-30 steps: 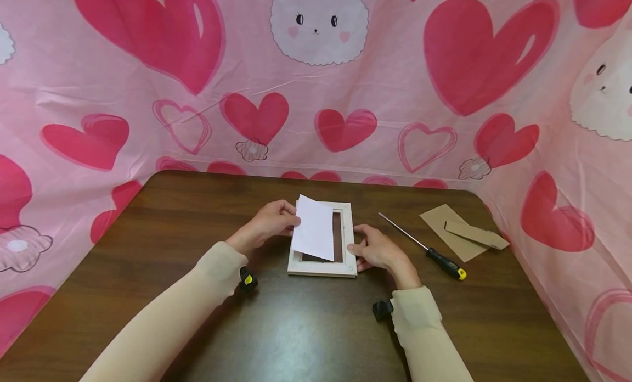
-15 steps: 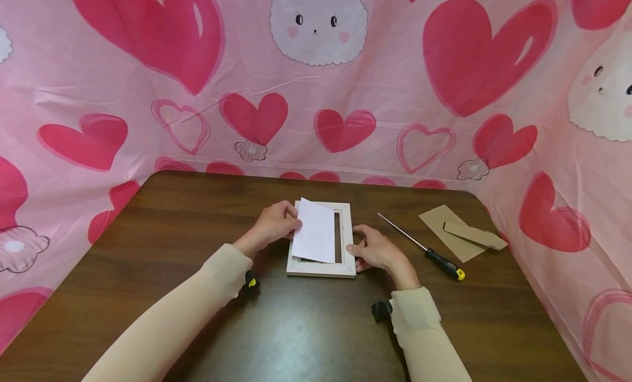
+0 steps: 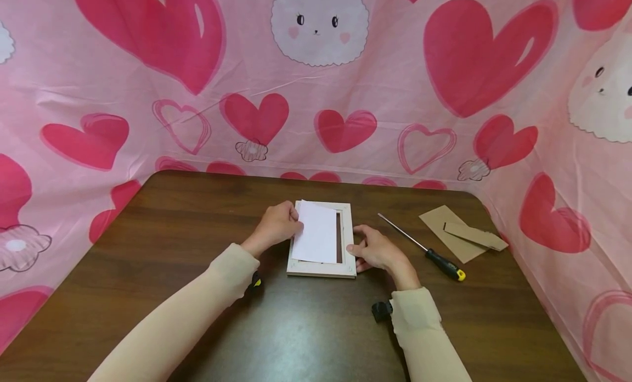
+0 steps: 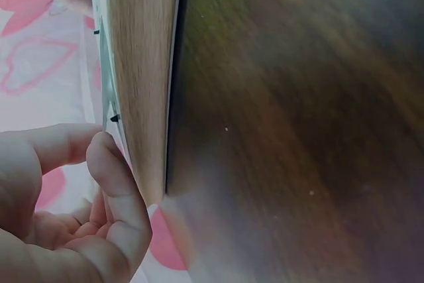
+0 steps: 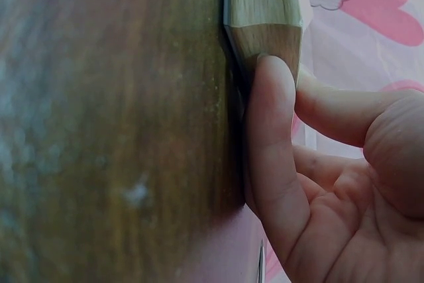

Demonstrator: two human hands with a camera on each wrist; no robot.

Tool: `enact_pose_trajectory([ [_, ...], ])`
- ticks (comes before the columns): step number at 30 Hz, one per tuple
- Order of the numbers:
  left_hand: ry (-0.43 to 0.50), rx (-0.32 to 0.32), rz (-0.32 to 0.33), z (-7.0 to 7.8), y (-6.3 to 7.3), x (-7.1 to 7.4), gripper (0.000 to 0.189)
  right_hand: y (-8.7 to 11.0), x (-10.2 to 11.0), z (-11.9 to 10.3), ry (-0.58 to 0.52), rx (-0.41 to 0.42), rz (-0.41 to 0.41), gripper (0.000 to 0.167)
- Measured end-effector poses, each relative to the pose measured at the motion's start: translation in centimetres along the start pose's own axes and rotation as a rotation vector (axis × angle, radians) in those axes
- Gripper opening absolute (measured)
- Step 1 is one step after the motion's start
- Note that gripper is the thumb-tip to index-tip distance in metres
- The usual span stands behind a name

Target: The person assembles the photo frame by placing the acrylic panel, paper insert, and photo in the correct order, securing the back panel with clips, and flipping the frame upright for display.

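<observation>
A pale wooden picture frame [image 3: 348, 234] lies flat on the brown table in the head view. Over its opening is a sheet of white paper [image 3: 316, 231], which leaves a dark strip showing along the right. My left hand [image 3: 274, 223] pinches the paper's left edge between thumb and forefinger. At the frame's right side, my right hand [image 3: 375, 249] grips the rail, thumb on top. In the left wrist view, small black tabs [image 4: 114, 118] stick out by the frame's wooden side [image 4: 142, 64]. The right wrist view shows a fingertip [image 5: 275, 77] against the frame's corner.
Right of the frame lies a screwdriver [image 3: 444, 263] with a black and yellow handle. Beyond it is a brown backing board [image 3: 439, 217] with a stand leg [image 3: 469, 234] across it. A pink heart-print cloth [image 3: 296, 85] hangs behind the table.
The paper has come down flatter and shifted right over the opening, narrowing the dark strip. My left hand has moved slightly right with it. My right hand has stayed on the frame.
</observation>
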State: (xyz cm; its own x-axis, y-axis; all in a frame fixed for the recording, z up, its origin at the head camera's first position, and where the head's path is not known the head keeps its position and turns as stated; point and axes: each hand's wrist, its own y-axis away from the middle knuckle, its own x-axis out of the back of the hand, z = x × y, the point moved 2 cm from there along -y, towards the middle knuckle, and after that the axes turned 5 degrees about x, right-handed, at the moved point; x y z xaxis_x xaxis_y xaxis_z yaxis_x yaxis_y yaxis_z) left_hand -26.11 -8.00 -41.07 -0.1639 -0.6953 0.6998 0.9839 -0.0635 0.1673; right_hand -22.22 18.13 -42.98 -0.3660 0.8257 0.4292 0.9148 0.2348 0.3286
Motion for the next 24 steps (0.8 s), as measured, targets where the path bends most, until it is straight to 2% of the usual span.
enact_pose_trajectory([
  [10,-0.084,0.030,0.004,1.2,0.3,-0.5,0.021,0.0,0.0,0.0,0.006,0.002,-0.002,0.062],
  [24,-0.147,0.061,-0.006,1.7,0.1,-1.2,0.027,0.1,0.0,0.1,0.000,0.003,-0.008,0.061],
])
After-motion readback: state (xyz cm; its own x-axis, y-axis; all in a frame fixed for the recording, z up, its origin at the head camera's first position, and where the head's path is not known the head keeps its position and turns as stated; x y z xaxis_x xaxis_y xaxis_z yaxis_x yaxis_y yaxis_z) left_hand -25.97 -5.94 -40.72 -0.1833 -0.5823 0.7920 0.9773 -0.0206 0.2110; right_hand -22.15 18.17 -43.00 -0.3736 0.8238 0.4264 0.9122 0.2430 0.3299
